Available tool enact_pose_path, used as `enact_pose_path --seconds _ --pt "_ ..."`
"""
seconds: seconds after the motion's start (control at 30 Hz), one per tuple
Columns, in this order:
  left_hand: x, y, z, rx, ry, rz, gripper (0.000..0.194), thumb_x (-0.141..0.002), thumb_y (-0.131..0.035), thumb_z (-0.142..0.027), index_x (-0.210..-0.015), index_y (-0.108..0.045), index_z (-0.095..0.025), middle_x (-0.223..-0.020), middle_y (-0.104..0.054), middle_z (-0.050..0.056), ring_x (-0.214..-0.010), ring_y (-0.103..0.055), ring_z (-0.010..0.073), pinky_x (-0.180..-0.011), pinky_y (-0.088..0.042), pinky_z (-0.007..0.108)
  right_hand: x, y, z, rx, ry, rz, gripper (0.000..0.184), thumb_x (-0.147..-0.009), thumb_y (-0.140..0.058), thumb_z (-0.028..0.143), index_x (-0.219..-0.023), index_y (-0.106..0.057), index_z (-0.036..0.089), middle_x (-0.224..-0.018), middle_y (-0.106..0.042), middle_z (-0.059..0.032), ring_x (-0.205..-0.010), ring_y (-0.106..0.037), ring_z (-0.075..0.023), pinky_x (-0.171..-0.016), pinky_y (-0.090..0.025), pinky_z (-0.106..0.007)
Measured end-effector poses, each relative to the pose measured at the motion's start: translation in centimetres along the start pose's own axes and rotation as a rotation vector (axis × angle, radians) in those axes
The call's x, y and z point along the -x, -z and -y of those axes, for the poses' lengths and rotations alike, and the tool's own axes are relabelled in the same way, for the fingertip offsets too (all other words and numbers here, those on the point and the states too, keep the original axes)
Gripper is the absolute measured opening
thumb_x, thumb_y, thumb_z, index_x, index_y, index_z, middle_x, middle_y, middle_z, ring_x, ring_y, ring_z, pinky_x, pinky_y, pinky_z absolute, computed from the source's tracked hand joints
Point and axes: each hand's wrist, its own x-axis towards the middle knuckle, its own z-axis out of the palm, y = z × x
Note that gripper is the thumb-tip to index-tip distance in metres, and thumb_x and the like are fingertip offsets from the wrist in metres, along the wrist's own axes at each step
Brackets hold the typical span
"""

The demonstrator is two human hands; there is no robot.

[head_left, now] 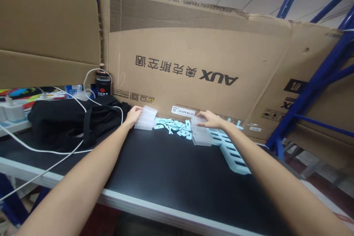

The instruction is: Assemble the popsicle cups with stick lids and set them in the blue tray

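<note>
Left hand (134,115): at the outer side of the left box (146,118), fingers bent and close together against its upper corner; cannot tell how firmly they grip.
Right hand (210,120): over the upper part of the right box (201,135), fingers partly bent, thumb apart from them; cannot tell whether it grips the box.
Boxes: clear, divided, on the black table (171,177), well apart.
Blue pieces (169,125): a loose, small pile on the table between the two boxes.
Rack (238,160): light blue, slotted, beside the right box, partly hidden by the right forearm.
Cardboard (199,40): upright behind the boxes, its "AUX" print upside down.
Bag (62,121): black, left of the left box, white cable (35,150) across it.
Jar (103,84): dark, behind the bag.
</note>
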Motion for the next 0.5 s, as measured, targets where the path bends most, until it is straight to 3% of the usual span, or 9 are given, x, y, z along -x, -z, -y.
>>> enact_pose_path --seconds 0.13,0.27,0.3,0.4,0.5 --pt "-0.1 0.9 -1.5 -0.022 -0.033 -0.069 0.029 -0.077 -0.052 -0.022 -0.103 -0.065 -0.019 -0.107 -0.069 0.007 -0.101 -0.063 0.0229 -0.089 -0.046 0.032 1.3 -1.1 -0.8 -0.032 0.038 -0.014 0.052 -0.077 -0.067 0.046 -0.121 -0.063 0.018 -0.117 -0.066 -0.0097 -0.109 -0.053 -0.0274 -0.095 -0.041 -0.038" --pt "1.1 0.2 -6.2 -0.095 -0.206 -0.104 0.029 -0.078 -0.049 -0.018 -0.102 -0.066 -0.021 -0.116 -0.066 0.005 -0.113 -0.056 0.0239 -0.102 -0.039 0.035 1.9 -1.6 -0.8 -0.024 0.052 -0.038 0.053 -0.079 -0.065 0.048 -0.123 -0.065 0.020 -0.118 -0.063 -0.0114 -0.112 -0.050 -0.0297 -0.097 -0.039 -0.041" --pt "1.8 -0.8 -7.6 -0.187 -0.357 -0.035 0.029 -0.079 -0.047 -0.017 -0.100 -0.066 -0.020 -0.114 -0.066 0.006 -0.112 -0.055 0.0247 -0.103 -0.038 0.036 2.0 -1.6 -0.7 -0.024 0.060 -0.035 0.051 -0.080 -0.064 0.049 -0.121 -0.066 0.020 -0.117 -0.062 -0.0116 -0.112 -0.050 -0.0300 -0.098 -0.039 -0.041" --pt "4.9 -5.5 -11.3 -0.460 -0.756 0.328 0.028 -0.079 -0.047 -0.018 -0.097 -0.068 -0.021 -0.112 -0.067 0.007 -0.112 -0.053 0.0263 -0.100 -0.039 0.039 2.5 -1.7 -0.7 -0.034 0.082 -0.026 0.048 -0.080 -0.064 0.049 -0.120 -0.068 0.021 -0.115 -0.060 -0.0121 -0.111 -0.049 -0.0296 -0.098 -0.038 -0.041" --pt "7.7 -10.8 -12.9 -0.648 -0.965 0.572 0.031 -0.080 -0.048 -0.021 -0.106 -0.065 -0.023 -0.120 -0.065 0.007 -0.117 -0.050 0.0269 -0.096 -0.039 0.039 3.4 -1.8 -1.6 -0.065 0.054 -0.133 0.054 -0.083 -0.059 0.050 -0.127 -0.061 0.020 -0.118 -0.058 -0.0122 -0.112 -0.049 -0.0283 -0.100 -0.037 -0.040"
